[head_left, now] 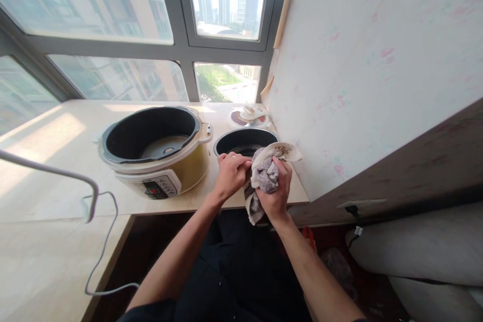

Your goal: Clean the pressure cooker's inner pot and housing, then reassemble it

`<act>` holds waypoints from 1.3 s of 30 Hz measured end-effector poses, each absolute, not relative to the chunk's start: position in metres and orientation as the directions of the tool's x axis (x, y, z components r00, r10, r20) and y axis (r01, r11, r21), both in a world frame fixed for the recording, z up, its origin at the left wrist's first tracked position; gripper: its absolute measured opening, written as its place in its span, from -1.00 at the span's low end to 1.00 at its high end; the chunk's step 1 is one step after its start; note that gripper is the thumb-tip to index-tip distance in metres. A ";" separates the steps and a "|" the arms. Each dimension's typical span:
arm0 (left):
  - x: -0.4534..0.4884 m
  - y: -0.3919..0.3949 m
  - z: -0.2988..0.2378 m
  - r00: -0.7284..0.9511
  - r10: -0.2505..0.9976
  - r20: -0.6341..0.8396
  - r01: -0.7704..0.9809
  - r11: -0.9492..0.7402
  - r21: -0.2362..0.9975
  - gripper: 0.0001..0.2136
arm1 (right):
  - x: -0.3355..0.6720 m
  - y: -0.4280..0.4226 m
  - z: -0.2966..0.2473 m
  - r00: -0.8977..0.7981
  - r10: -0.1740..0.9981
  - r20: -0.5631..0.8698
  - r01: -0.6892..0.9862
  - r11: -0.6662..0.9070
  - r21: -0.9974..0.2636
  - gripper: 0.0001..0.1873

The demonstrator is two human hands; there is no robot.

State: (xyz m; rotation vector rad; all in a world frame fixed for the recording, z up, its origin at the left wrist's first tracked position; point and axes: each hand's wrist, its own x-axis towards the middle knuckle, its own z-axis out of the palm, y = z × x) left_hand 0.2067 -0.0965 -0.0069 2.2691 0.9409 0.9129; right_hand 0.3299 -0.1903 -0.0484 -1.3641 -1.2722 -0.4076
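Observation:
A crumpled grey-and-white cloth (265, 175) is bunched in my right hand (277, 193), whose fingers wrap round it. One corner of the cloth spreads out to the right with dark stains on it, and another end hangs down. My left hand (232, 173) is closed at the near rim of a dark inner pot (247, 136), its thumb and fingertips pinched at the left edge of the cloth. Both hands and the cloth cover the pot's near side. Left of the pot stands a lidless electric pressure cooker (190, 168) with a white and gold body and a dark inside.
Behind the pot, a round lid with a white handle (253, 112) lies against the wall. The pale wooden ledge (49, 161) runs under a grey-framed window. A grey cable (101, 256) crosses on the left. At lower right are a plug (352, 210) and a light-coloured padded piece (415, 241).

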 end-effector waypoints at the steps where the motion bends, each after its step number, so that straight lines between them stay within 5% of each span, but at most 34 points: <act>1: 0.205 -0.094 -0.006 0.526 0.767 0.367 0.406 -0.606 0.684 -0.74 | 0.339 -0.187 -0.046 0.355 0.417 0.837 0.830 0.271 -0.487 -0.32; 4: 0.197 -0.085 -0.005 0.517 0.788 0.334 0.390 -0.564 0.728 -0.76 | 0.373 -0.175 -0.042 0.419 0.442 0.793 0.764 0.300 -0.571 -0.45; 10: 0.179 -0.072 -0.007 0.563 0.743 0.361 0.316 -0.598 0.737 -0.74 | 0.441 -0.147 -0.029 0.479 0.679 0.556 0.550 0.262 -0.793 -0.54; 17: 0.172 -0.067 -0.014 0.516 0.718 0.468 0.236 -0.644 0.728 -0.75 | 0.470 -0.135 0.016 0.158 0.963 0.217 0.177 0.189 -0.966 -0.31; 22: 0.179 -0.065 -0.012 0.477 0.725 0.498 0.264 -0.658 0.705 -0.76 | 0.471 -0.138 0.036 -0.030 0.980 0.198 0.304 0.198 -0.932 -0.16; 30: 0.187 -0.062 -0.003 0.500 0.685 0.529 0.255 -0.701 0.666 -0.75 | 0.463 -0.129 0.015 0.152 0.933 0.327 0.419 0.239 -0.876 -0.52; 39: 0.207 -0.096 0.016 0.731 0.490 0.475 0.384 -0.871 0.307 -0.80 | 0.448 -0.163 0.033 0.122 0.895 0.429 0.628 0.265 -0.732 -0.69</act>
